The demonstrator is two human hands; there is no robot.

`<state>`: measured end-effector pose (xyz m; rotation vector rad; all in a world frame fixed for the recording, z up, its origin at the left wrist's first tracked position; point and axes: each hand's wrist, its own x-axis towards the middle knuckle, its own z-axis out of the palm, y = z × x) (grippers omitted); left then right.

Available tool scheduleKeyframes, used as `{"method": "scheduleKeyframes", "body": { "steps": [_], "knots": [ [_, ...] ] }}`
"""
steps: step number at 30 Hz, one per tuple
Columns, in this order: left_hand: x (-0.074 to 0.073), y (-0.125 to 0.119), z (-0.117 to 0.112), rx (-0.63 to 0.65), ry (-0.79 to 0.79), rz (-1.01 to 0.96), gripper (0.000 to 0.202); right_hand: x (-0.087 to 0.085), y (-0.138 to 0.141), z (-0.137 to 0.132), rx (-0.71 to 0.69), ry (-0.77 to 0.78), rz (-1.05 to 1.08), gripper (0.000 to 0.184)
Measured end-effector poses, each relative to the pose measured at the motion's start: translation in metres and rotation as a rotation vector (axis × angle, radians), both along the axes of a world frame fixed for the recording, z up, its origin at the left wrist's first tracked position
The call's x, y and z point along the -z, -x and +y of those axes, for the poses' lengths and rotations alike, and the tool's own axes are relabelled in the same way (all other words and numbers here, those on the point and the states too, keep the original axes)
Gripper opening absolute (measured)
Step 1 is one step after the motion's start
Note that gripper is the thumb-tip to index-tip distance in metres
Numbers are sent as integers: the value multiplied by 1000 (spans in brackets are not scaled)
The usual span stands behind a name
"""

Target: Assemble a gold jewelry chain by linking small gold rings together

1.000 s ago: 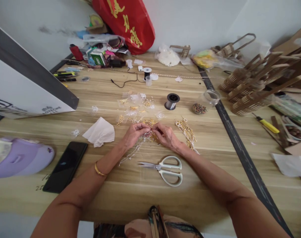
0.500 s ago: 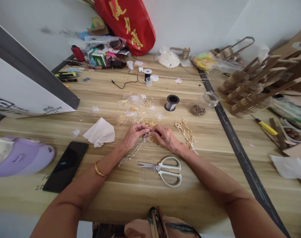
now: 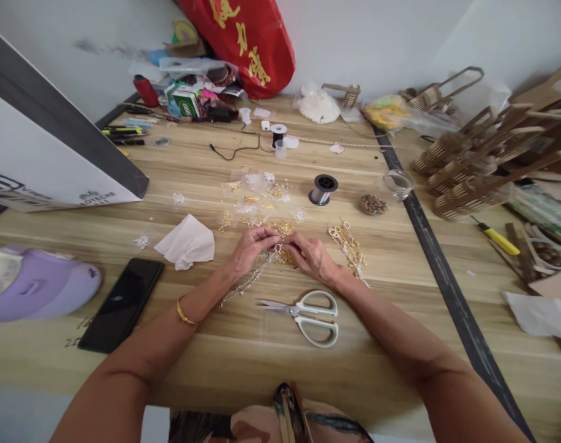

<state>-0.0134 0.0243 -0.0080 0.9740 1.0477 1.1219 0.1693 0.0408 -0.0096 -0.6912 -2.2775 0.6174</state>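
My left hand (image 3: 254,247) is closed in a pinch at one end of a silver chain (image 3: 250,278), which trails down and left onto the table. Fingertips of my right hand (image 3: 310,253) are pressed together just beside it, over a heap of small gold beads (image 3: 286,229). Whatever lies between the right fingertips is too small to make out. Scissors (image 3: 303,315) with pale handles lie below the hands, blades pointing left. To the right of my right hand rests a bundle of gold chains (image 3: 347,246).
Small bags of findings (image 3: 253,183) lie beyond my hands, near a wire spool (image 3: 323,189) and a tipped jar (image 3: 391,186) of beads. A white tissue (image 3: 186,242) and a phone (image 3: 122,306) are at left. Small wooden baskets (image 3: 460,172) stand at right.
Both hands stay at nearly the same spot, with only slight finger movement. The whole view has shifted a little.
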Motion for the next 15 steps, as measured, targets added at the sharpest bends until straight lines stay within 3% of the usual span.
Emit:
{"method": "scheduleKeyframes", "body": {
  "steps": [10,15],
  "knots": [
    [-1,-2,-2,1,-48,22,22,-1,0,-3,-32,-184,-67,11],
    [0,-4,-1,-22,4,-92,22,-1,0,-3,-33,-230,-114,10]
  ]
}}
